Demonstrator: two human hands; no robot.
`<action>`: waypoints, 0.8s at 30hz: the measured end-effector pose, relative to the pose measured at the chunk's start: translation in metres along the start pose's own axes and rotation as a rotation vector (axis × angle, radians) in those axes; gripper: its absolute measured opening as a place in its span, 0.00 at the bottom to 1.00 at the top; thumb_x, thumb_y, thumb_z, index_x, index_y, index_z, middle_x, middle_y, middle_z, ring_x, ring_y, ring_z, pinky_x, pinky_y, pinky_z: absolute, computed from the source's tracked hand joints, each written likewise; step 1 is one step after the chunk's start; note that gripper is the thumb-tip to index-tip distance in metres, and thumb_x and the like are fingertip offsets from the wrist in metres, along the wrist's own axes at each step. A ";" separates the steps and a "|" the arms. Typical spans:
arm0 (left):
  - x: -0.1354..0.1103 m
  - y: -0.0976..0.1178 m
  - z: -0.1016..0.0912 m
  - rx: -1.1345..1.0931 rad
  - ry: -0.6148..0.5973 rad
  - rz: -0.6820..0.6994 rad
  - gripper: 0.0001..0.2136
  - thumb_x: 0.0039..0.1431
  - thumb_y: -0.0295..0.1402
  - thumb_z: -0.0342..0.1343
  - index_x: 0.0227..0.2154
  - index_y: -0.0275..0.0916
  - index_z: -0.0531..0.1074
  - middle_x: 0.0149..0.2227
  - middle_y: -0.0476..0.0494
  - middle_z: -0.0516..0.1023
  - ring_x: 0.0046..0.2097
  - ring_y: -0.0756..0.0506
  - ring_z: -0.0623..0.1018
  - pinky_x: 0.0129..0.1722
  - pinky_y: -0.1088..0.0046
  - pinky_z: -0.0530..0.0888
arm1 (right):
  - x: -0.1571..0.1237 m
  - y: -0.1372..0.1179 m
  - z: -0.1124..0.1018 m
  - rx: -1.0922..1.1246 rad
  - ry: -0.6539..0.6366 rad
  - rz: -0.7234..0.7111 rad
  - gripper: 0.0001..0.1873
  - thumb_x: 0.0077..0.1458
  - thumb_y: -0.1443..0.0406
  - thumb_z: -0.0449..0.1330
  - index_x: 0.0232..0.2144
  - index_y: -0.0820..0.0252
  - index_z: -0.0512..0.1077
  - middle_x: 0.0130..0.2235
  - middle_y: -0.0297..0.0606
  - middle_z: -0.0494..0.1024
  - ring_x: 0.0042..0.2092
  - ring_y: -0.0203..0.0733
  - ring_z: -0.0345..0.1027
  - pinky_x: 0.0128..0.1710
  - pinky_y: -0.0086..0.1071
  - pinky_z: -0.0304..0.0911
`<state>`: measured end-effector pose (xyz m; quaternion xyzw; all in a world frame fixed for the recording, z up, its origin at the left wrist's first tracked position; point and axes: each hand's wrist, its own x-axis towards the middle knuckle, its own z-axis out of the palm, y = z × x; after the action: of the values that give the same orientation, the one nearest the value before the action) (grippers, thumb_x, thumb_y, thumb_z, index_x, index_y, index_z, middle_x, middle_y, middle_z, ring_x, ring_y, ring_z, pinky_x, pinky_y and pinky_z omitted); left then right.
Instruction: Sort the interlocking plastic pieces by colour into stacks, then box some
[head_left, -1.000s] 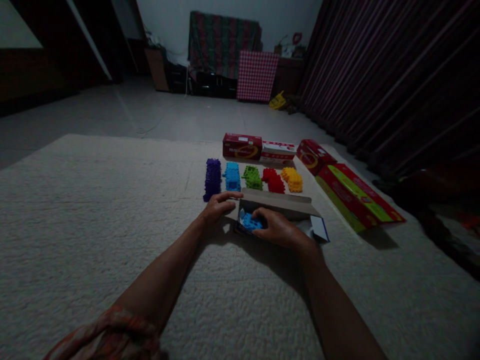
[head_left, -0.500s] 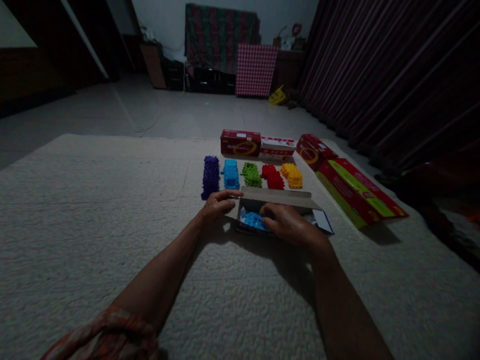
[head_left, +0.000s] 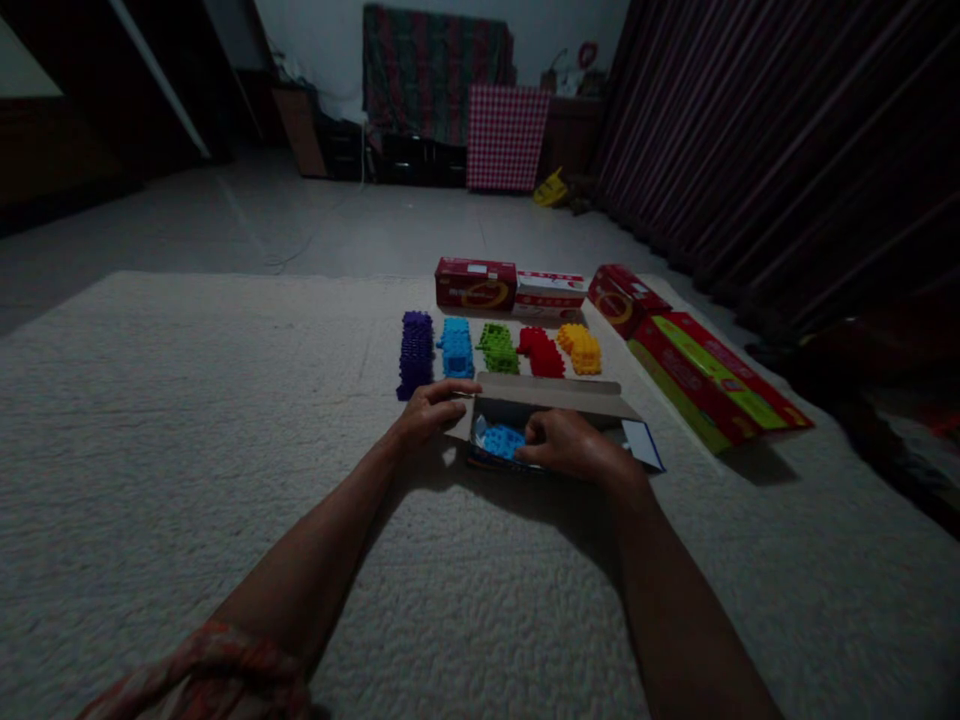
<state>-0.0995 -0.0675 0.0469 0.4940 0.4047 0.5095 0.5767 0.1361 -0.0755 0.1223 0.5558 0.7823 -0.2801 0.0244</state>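
In front of me an open cardboard box (head_left: 551,392) lies on the pale mat, its lid flap folded back. Its left side flap is between the thumb and index finger of my left hand (head_left: 435,408). Inside the box's left part are light blue interlocking plastic blocks (head_left: 501,440), beside a bit of clear plastic. My right hand (head_left: 566,440) reaches into the box, with thumb and fingers closed on the right end of these blocks. Just behind the box stand grouped blocks in rows: purple (head_left: 416,352), light blue (head_left: 456,348), green (head_left: 499,350), red (head_left: 541,352) and yellow (head_left: 581,350).
Behind the blocks are a red box (head_left: 474,287) and a white-and-red box (head_left: 551,292). To the right, another red box (head_left: 626,298) touches a long red-and-yellow-green box (head_left: 716,380). The quilted mat (head_left: 225,400) spreads over the tiled floor; a dark curtain (head_left: 720,130) hangs at right.
My right hand has shifted slightly within the box, its fingers drawn closer together at the blue blocks. My left hand keeps its place on the flap. The whole view has moved slightly.
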 end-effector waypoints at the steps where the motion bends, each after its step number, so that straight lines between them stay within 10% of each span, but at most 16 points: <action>1: 0.000 0.000 0.000 -0.007 0.002 0.001 0.16 0.44 0.34 0.66 0.39 0.38 0.82 0.36 0.41 0.81 0.34 0.45 0.77 0.33 0.68 0.71 | 0.002 0.001 0.002 -0.001 -0.003 0.000 0.07 0.52 0.62 0.66 0.30 0.60 0.75 0.33 0.37 0.81 0.33 0.39 0.71 0.30 0.29 0.56; 15: 0.000 -0.002 0.001 0.012 0.004 -0.005 0.18 0.44 0.34 0.66 0.41 0.37 0.82 0.35 0.41 0.81 0.23 0.53 0.66 0.22 0.75 0.57 | 0.007 -0.006 0.016 0.076 0.118 -0.088 0.07 0.50 0.66 0.67 0.34 0.60 0.75 0.34 0.37 0.80 0.34 0.38 0.70 0.33 0.28 0.58; 24: 0.001 -0.002 0.000 0.010 0.010 0.013 0.16 0.44 0.33 0.66 0.39 0.38 0.82 0.37 0.40 0.81 0.35 0.45 0.77 0.31 0.70 0.70 | 0.005 -0.005 0.013 0.045 0.088 -0.191 0.10 0.54 0.67 0.65 0.41 0.60 0.77 0.40 0.40 0.81 0.37 0.40 0.71 0.37 0.30 0.59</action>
<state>-0.0987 -0.0671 0.0454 0.4970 0.4067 0.5138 0.5689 0.1262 -0.0782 0.1112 0.4907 0.8257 -0.2740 -0.0494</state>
